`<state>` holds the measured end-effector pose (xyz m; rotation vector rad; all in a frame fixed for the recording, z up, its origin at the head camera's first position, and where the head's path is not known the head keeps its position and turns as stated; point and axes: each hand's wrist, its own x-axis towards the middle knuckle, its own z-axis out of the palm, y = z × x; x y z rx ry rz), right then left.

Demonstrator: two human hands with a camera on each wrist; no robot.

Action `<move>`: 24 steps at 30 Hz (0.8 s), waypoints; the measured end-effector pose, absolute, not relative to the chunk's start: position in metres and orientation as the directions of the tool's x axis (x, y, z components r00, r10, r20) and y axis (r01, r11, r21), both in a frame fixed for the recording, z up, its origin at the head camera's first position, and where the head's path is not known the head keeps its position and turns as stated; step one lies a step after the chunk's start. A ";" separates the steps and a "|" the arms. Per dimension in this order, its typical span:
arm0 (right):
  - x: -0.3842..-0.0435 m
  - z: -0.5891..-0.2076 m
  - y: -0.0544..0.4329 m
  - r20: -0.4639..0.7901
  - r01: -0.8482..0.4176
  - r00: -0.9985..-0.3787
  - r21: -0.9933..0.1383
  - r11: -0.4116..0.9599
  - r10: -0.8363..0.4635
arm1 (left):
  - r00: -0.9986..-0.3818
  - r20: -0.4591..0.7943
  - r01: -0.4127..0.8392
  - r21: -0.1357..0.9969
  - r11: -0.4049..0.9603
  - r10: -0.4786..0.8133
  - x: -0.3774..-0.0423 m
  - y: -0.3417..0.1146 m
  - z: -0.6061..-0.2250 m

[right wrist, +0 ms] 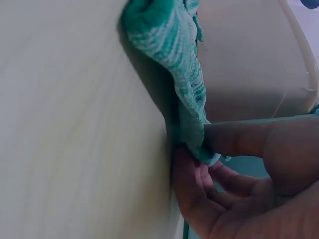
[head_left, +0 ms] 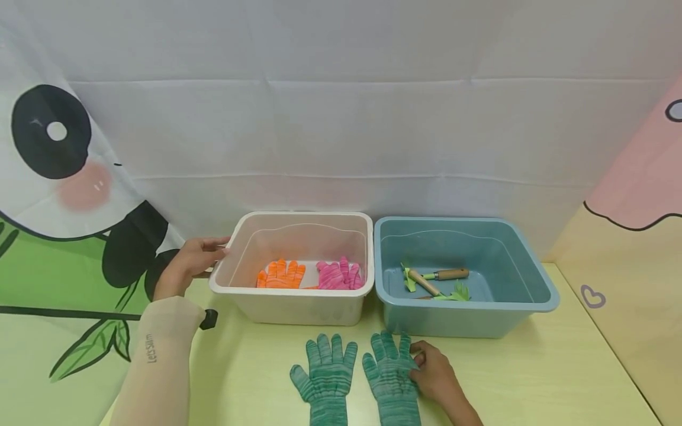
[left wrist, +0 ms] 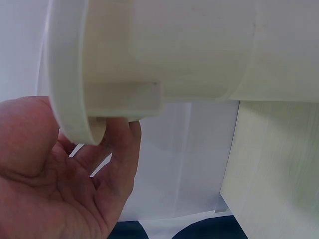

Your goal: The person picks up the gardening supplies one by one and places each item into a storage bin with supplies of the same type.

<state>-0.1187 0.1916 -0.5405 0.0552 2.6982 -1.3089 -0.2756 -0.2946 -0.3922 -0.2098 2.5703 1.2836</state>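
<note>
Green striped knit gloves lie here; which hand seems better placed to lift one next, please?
Probably the right hand: its fingers pinch one glove; the left hand holds the white plastic tub.

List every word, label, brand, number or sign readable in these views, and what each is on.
"Let'sSlim": sideways on the left sleeve; small and slightly blurred.
No words, only a purple heart: on the yellow backdrop.
Nothing readable on the white bin, blue bin or green gloves.

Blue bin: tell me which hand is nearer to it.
Right. The right hand is just in front of the blue bin, pinching a green glove; the left hand is farther off, at the left rim of the white bin.
</note>
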 end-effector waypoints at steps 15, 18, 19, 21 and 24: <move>-0.117 -0.533 0.196 -0.224 0.153 -0.964 -0.908 0.391 -0.144 | -0.955 -0.297 -0.244 0.767 0.594 -0.009 -0.273 -0.293 -0.390; -0.117 -0.532 0.196 -0.226 0.154 -0.961 -0.916 0.372 -0.160 | -0.954 -0.299 -0.247 0.766 0.593 -0.011 -0.274 -0.293 -0.391; -0.117 -0.532 0.196 -0.226 0.152 -0.960 -0.917 0.367 -0.166 | -0.955 -0.298 -0.247 0.766 0.593 -0.012 -0.274 -0.293 -0.391; -0.117 -0.532 0.197 -0.224 0.149 -0.958 -0.923 0.355 -0.180 | -0.954 -0.299 -0.249 0.769 0.589 -0.014 -0.274 -0.293 -0.391; -0.117 -0.532 0.197 -0.227 0.152 -0.954 -0.929 0.337 -0.197 | -0.955 -0.298 -0.249 0.769 0.588 -0.015 -0.274 -0.293 -0.391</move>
